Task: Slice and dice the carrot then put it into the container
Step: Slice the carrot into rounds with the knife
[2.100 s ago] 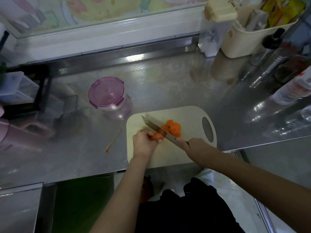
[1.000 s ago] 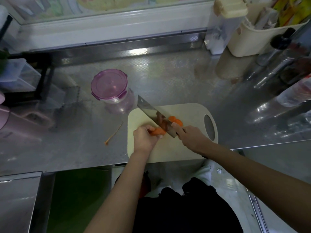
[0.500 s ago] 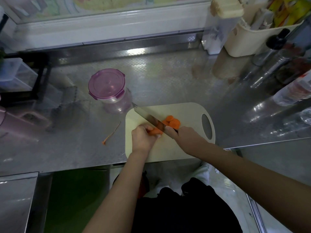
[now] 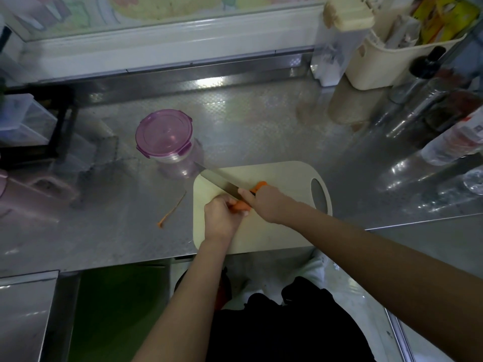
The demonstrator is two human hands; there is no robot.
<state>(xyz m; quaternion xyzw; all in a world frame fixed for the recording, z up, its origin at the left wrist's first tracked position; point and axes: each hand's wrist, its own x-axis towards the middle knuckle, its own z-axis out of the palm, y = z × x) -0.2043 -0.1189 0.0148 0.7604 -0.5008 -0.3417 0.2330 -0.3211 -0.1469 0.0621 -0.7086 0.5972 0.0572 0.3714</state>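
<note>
The short orange carrot stub [image 4: 240,205] is pinned under the curled fingers of the left hand [image 4: 221,218], just below frame centre on the board. Only a little of it is seen between knuckles and blade. Its long axis is laid roughly left to right, cut end turned right toward the knife.

The broad steel knife [image 4: 222,179] is gripped by the right hand [image 4: 264,205], and the handle is hidden inside the fist. The blade is run up-left from centre, its tip aimed at the round clear container [image 4: 164,134], which is closed by a glossy purple clip lid just off the board's upper left corner. Flat orange carrot slices [image 4: 259,186] are glimpsed behind the right hand.

All is borne by a smooth cream plastic cutting board [image 4: 282,231], round-cornered, with an oval hole at its right end, on the embossed stainless-steel counter [image 4: 261,121]. A thin orange carrot peel strip [image 4: 173,209] is seen left of the board.
</note>
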